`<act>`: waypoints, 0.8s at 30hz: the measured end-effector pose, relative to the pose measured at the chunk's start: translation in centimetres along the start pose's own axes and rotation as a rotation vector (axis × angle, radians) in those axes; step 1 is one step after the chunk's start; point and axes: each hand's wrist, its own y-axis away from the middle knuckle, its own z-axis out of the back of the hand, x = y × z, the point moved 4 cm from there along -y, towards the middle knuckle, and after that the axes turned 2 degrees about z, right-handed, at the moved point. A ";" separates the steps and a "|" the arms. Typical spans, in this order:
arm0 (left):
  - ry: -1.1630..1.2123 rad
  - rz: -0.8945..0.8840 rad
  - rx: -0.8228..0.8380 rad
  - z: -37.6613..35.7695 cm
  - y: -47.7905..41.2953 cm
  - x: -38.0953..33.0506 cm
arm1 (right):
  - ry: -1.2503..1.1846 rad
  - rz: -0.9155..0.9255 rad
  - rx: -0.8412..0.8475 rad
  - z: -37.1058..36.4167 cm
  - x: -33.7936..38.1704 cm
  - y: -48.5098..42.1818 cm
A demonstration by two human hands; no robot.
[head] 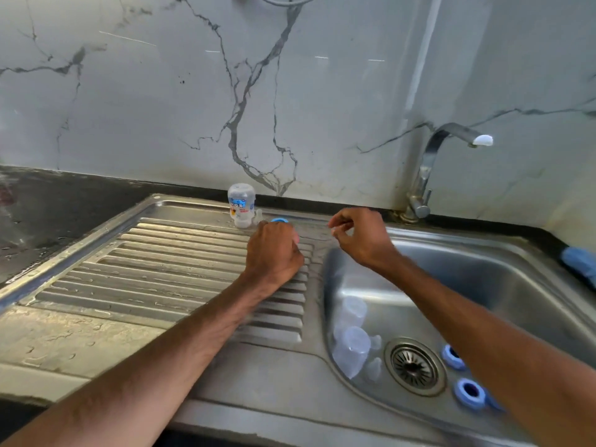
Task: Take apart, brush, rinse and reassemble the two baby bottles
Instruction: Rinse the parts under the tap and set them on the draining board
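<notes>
One clear baby bottle [241, 204] with a printed label stands upside down at the back of the steel drainboard [129, 272], with a small clear teat [258, 215] beside it. Just right of it, my left hand [274, 250] is curled round a thing with a blue rim [279, 220]; the hand hides the rest. My right hand [358, 237] hovers over the sink's back left corner with loosely bent fingers and nothing visible in it. In the sink basin [483, 285] lie two blue screw rings [469, 393], clear caps [354, 341] and clear teats [374, 369].
A chrome tap [429, 162] rises at the back of the sink, with its spout turned right. The drain strainer [414, 366] sits in the basin floor. A blue cloth or sponge [580, 261] lies on the dark counter at the far right. Behind stands a marble wall.
</notes>
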 end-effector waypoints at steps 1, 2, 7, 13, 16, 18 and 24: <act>0.043 -0.037 0.017 -0.3 0.4 -1.0 | 0.005 0.008 0.002 1.4 -0.9 1.4; 0.086 -0.064 0.037 -0.5 0.7 -1.9 | 0.018 0.009 0.012 2.5 -1.7 2.7; 0.119 -0.194 0.158 -3.1 3.0 -7.8 | 0.072 -0.233 0.509 4.1 -7.6 8.1; 0.084 -0.278 0.249 -7.3 4.6 -14.6 | 0.389 -0.278 0.996 1.2 -12.2 13.8; 0.074 -0.319 0.270 -8.8 5.1 -16.1 | 0.429 -0.272 1.012 0.0 -13.5 15.0; 0.078 -0.327 0.280 -9.5 5.4 -16.2 | 0.455 -0.249 1.020 -0.7 -13.9 15.4; 0.060 -0.321 0.325 -10.4 5.7 -15.1 | 0.557 -0.093 0.834 -2.1 -13.4 14.7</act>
